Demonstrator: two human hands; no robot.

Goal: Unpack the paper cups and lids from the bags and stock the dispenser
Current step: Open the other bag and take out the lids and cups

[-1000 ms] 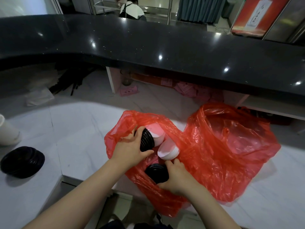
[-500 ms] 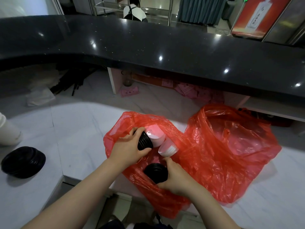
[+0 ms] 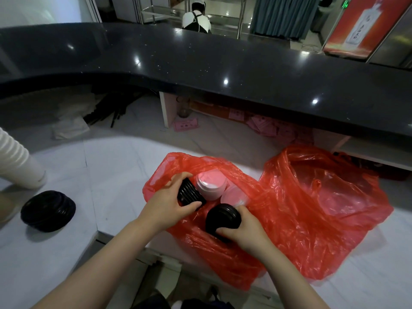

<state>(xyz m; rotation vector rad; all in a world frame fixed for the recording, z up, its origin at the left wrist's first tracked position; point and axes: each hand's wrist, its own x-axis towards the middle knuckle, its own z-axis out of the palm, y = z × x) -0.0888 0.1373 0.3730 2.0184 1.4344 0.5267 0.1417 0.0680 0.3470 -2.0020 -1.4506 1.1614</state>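
A red plastic bag [image 3: 196, 248] lies open at the counter's front edge. My left hand [image 3: 166, 204] grips a stack of black lids [image 3: 189, 194] at the bag's mouth. My right hand [image 3: 245, 230] grips a second stack of black lids [image 3: 223, 217] just below and to the right. Two stacks of white paper cups [image 3: 210, 186] lie on their sides inside the bag behind the lids; the right one [image 3: 234, 195] is partly under the red film. No dispenser is in view.
Another red bag [image 3: 323, 197] sits open to the right. A pile of black lids [image 3: 48, 210] and a stack of white cups [image 3: 15, 161] lie on the white counter [image 3: 107, 175] at left. A raised black countertop [image 3: 223, 63] runs behind; a person stands beyond it.
My right hand has lifted its lid stack slightly up out of the bag. My left hand still holds its lid stack in nearly the same place.
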